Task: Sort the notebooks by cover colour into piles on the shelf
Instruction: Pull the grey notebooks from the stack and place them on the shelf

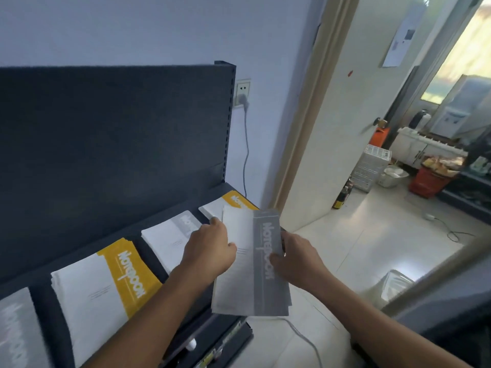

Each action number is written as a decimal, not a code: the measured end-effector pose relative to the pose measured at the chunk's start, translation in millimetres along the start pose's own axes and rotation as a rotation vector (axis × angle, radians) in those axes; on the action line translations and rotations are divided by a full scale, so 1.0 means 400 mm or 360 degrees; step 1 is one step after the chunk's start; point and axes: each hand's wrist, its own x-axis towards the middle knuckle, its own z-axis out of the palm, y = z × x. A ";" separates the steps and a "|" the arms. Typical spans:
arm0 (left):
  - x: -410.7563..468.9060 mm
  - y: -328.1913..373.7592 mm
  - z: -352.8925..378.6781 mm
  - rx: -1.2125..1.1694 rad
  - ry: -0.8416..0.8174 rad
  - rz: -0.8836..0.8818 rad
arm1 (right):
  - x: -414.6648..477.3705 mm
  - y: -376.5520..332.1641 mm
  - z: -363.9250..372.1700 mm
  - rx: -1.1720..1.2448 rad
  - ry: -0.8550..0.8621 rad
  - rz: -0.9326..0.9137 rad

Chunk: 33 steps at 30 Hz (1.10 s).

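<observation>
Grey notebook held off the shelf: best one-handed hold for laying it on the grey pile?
Pinch the grey notebook midway along its grey-banded long edge, coming from the right, thumb on the cover. It is thin, flat and held clear of the shelf, so both faces are reachable, and the white edge stays free to slide onto the grey pile.

Two hands hold a grey notebook (261, 274) over the front edge of a dark shelf (159, 221). The left hand (210, 248) grips its white side. The right hand (297, 261) grips its grey side, thumb on the cover. A grey pile (170, 237) and a yellow pile (106, 288) lie left of the left hand. A second yellow pile (233, 200) lies just beyond the hands.
</observation>
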 end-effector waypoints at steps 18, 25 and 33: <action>0.055 -0.183 0.005 -0.0275 0.0430 -0.0684 | 0.314 -0.172 0.142 -0.0066 -0.0331 -0.0600; 0.062 -0.192 0.015 -0.0172 0.0406 -0.0919 | 0.360 -0.206 0.185 -0.0145 -0.0418 -0.0759; 0.062 -0.190 0.057 -0.0014 0.0439 -0.1064 | 0.387 -0.201 0.214 -0.0221 -0.0505 -0.0959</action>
